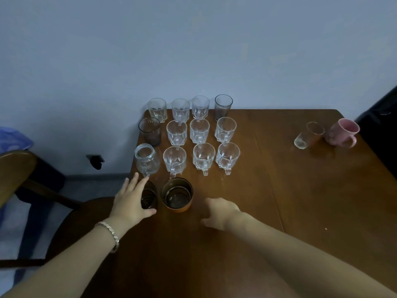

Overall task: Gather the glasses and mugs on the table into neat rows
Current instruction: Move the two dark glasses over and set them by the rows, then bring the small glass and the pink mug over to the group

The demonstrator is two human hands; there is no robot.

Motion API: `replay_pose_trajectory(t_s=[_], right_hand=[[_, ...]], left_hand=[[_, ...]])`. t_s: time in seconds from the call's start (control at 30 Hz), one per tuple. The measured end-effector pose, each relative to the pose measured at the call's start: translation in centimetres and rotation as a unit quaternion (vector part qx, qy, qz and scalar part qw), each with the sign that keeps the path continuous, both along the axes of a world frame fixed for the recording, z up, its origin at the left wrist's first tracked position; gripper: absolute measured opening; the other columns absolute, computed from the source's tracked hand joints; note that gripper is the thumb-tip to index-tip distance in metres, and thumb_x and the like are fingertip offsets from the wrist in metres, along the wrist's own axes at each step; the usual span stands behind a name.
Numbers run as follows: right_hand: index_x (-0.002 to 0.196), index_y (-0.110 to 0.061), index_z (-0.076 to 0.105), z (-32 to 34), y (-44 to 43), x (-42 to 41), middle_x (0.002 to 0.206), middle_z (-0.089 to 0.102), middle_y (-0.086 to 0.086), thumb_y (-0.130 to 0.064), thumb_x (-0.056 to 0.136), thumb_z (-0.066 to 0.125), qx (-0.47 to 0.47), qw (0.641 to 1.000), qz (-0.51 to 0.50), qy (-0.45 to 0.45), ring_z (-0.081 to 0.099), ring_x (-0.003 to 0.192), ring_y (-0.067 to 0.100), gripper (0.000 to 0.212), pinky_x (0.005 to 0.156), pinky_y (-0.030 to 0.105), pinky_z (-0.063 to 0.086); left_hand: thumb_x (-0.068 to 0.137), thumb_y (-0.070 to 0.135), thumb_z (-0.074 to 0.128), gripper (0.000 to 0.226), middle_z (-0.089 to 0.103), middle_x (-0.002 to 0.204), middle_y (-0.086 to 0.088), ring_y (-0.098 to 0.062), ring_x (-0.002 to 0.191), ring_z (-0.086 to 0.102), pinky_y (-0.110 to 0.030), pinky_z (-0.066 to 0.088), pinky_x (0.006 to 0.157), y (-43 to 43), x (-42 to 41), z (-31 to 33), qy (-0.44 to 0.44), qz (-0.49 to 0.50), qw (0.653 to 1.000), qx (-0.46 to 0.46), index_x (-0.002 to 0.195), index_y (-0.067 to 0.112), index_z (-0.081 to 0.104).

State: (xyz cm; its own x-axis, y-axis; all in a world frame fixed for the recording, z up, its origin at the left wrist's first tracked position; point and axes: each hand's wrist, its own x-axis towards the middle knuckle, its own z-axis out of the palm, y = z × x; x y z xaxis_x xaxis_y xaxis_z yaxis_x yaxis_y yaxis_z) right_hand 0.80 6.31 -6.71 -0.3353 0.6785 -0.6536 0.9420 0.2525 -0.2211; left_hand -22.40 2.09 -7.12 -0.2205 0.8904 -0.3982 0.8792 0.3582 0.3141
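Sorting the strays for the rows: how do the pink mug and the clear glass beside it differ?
The pink mug is opaque with a handle; the clear glass is see-through and handleless. The mug looks wider than the glass. Both sit far right on the table, apart from the rows.

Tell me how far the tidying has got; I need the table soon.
Mostly done: three rows of glasses and glass mugs stand by the table's far-left corner. In hand: the left hand wraps a dark glass beside the amber cup, starting a fourth row; the right hand is empty. Left: a clear tumbler and pink mug, far right.
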Motion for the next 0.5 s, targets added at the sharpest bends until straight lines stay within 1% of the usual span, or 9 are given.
replay_pose_trajectory(t_s=[0.03,0.07,0.1,0.13,0.17,0.23,0.27,0.37,0.5], right_hand=[[0.130,-0.012,0.047,0.0,0.2,1.3,0.128,0.058,0.008,-0.037,0.089,0.058,-0.003,1.000,0.010,-0.030,0.057,0.116,0.029,0.049,0.092,0.038,0.049],[0.127,-0.013,0.050,0.0,0.4,2.7,0.129,0.058,0.006,-0.036,0.090,0.056,-0.006,0.999,0.012,-0.051,0.057,0.116,0.028,0.044,0.094,0.037,0.050],[0.127,-0.013,0.050,0.1,0.6,3.9,0.130,0.058,0.004,-0.035,0.090,0.055,-0.009,0.998,0.007,-0.063,0.056,0.118,0.026,0.043,0.095,0.037,0.049],[0.128,-0.014,0.050,0.1,1.0,5.2,0.132,0.057,0.003,-0.036,0.090,0.054,-0.013,0.997,-0.001,-0.070,0.055,0.120,0.026,0.043,0.097,0.037,0.048],[0.128,-0.014,0.050,0.3,1.3,6.5,0.133,0.055,0.003,-0.036,0.090,0.054,-0.016,0.997,-0.008,-0.074,0.054,0.122,0.025,0.044,0.098,0.037,0.047],[0.130,-0.013,0.049,0.9,2.0,9.2,0.135,0.054,0.004,-0.037,0.090,0.054,-0.017,0.997,-0.024,-0.076,0.052,0.123,0.026,0.046,0.099,0.038,0.046],[0.131,-0.013,0.048,1.1,2.2,10.7,0.135,0.054,0.005,-0.038,0.090,0.054,-0.018,0.997,-0.036,-0.073,0.052,0.124,0.026,0.048,0.100,0.038,0.046],[0.139,-0.013,0.042,2.0,2.7,15.8,0.141,0.050,0.006,-0.039,0.091,0.053,-0.027,0.996,-0.068,-0.058,0.048,0.128,0.026,0.055,0.104,0.038,0.043],[0.143,-0.014,0.036,3.2,3.7,24.3,0.145,0.046,0.005,-0.037,0.094,0.052,-0.029,0.992,-0.117,-0.039,0.045,0.132,0.025,0.057,0.102,0.033,0.040]], left_hand=[[0.074,0.038,0.077,0.103,-0.005,0.162,-0.003,-0.027,0.149,-0.005,-0.052,0.010,0.119,0.1,0.3,0.3,0.022,-0.010,1.000,-0.014,0.151,0.026,0.008],[0.075,0.038,0.074,0.103,-0.005,0.162,-0.005,-0.027,0.149,-0.005,-0.051,0.007,0.119,0.3,0.8,0.7,0.037,-0.016,0.999,-0.023,0.151,0.025,0.007],[0.078,0.037,0.071,0.097,-0.001,0.161,-0.006,-0.027,0.149,-0.001,-0.050,0.008,0.119,0.5,1.6,1.4,0.045,-0.022,0.998,-0.026,0.151,0.022,0.009],[0.080,0.036,0.068,0.088,0.009,0.160,-0.008,-0.028,0.148,0.008,-0.049,0.013,0.119,0.7,2.5,2.3,0.048,-0.030,0.998,-0.020,0.150,0.020,0.017],[0.082,0.034,0.065,0.075,0.023,0.156,-0.008,-0.028,0.144,0.021,-0.047,0.021,0.117,1.0,3.7,3.3,0.051,-0.045,0.998,-0.007,0.146,0.019,0.028],[0.087,0.030,0.059,0.050,0.052,0.137,-0.005,-0.024,0.126,0.048,-0.041,0.039,0.108,1.8,6.6,5.0,0.059,-0.090,0.994,0.019,0.134,0.020,0.047],[0.089,0.029,0.056,0.042,0.059,0.129,-0.003,-0.022,0.117,0.056,-0.039,0.045,0.103,2.3,8.4,5.6,0.059,-0.116,0.991,0.026,0.129,0.020,0.053],[0.092,0.027,0.052,0.035,0.065,0.119,-0.002,-0.021,0.108,0.062,-0.038,0.052,0.094,3.7,14.6,6.6,0.038,-0.167,0.985,0.015,0.125,0.019,0.057],[0.092,0.028,0.049,0.029,0.067,0.113,-0.002,-0.022,0.104,0.063,-0.036,0.052,0.089,6.5,24.1,6.6,0.038,-0.224,0.974,-0.011,0.117,0.018,0.060]])
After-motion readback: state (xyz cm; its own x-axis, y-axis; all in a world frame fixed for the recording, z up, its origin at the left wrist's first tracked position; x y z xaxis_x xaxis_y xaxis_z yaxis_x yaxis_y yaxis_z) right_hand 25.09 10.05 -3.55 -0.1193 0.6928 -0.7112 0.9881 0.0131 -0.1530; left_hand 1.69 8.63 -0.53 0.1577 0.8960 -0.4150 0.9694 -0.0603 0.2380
